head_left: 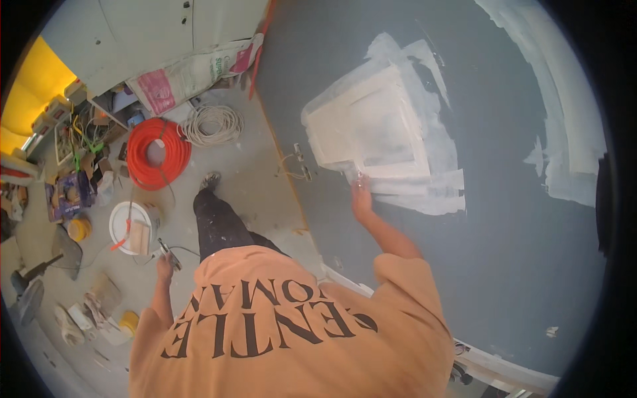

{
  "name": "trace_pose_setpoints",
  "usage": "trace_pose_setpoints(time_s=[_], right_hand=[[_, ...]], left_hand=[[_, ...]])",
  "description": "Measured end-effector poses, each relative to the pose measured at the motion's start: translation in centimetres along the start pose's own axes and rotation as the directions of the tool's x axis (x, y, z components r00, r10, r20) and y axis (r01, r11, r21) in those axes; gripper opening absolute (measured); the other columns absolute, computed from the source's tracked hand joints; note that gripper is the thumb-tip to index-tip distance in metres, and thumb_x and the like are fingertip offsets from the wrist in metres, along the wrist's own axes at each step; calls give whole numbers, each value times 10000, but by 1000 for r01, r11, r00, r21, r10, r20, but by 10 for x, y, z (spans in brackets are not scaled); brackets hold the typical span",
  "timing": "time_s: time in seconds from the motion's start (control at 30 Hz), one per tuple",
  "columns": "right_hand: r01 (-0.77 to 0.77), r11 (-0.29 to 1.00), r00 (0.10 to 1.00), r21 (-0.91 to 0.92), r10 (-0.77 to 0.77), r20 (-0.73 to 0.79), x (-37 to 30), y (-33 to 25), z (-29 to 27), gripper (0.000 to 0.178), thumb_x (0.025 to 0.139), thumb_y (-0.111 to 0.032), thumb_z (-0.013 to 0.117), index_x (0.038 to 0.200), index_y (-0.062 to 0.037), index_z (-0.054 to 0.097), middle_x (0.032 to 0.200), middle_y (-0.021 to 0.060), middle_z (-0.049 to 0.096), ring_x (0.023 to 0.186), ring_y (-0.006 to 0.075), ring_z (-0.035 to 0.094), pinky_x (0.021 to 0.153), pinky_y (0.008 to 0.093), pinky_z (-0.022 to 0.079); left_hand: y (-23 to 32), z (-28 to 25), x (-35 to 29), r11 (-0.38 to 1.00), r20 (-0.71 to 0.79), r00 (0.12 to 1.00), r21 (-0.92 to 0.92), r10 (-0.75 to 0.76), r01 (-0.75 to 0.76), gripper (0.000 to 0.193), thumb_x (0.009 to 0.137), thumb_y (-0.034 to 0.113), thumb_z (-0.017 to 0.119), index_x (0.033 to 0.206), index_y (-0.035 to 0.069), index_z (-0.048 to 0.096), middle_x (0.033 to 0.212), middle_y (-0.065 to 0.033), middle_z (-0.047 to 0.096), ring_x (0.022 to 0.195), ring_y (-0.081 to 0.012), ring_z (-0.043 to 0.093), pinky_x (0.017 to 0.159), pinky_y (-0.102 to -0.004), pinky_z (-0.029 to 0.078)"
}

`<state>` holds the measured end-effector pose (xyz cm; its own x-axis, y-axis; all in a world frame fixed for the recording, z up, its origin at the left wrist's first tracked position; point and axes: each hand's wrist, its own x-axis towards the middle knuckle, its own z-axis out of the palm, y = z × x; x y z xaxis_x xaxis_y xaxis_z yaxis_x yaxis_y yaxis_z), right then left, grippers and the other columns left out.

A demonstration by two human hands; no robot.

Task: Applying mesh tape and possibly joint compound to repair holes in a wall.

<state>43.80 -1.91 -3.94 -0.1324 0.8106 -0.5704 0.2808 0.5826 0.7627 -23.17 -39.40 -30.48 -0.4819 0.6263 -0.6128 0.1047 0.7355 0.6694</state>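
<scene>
Patch (381,129) chalky white, ragged-edged

The tool (168,253) in the left hand (164,266) is too small to identify, as is anything in the right hand (361,199); the shirt (279,371) hides one foot.

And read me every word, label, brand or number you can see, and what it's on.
I won't copy wording out; it stands on:
Orange T-shirt: large dark capitals, upside down.
Pink-and-white sack: printing, partly legible.
Purple package: lettering too small to read surely.

R hand (361,199) at wht patch (381,129)
</scene>
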Motion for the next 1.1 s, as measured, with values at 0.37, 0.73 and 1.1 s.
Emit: trace_pose_setpoints(time_s=[0.37,0.73,1.1], right_hand=[[-65,998,997,28,63,49,24,-9,31,652,1091,-340,392,1642,-8,287,1741,192,197,1609,388,159,1277,641,77],[-119,993,992,28,117,48,25,-7,26,647,1086,-364,398,1633,-26,326,1741,190,205,1611,377,169,1274,641,75],[183,351,942,918,203,-266,-41,-23,-86,628,956,-331,695,1495,-52,534,1563,241,481,1460,394,455,1217,519,343]], left_hand=[[74,-8,-15,991,28,991,-11,134,-133,459,1062,379,578,901,-44,658,745,-108,645,704,-205,609,667,-420,482],[64,-12,-18,982,80,992,154,100,-112,422,1043,309,594,975,-101,668,819,-181,697,765,-252,677,713,-442,529],[271,9,-44,944,33,950,-131,310,-304,275,1068,194,579,1156,-55,652,973,-83,656,935,-192,640,831,-374,503]])
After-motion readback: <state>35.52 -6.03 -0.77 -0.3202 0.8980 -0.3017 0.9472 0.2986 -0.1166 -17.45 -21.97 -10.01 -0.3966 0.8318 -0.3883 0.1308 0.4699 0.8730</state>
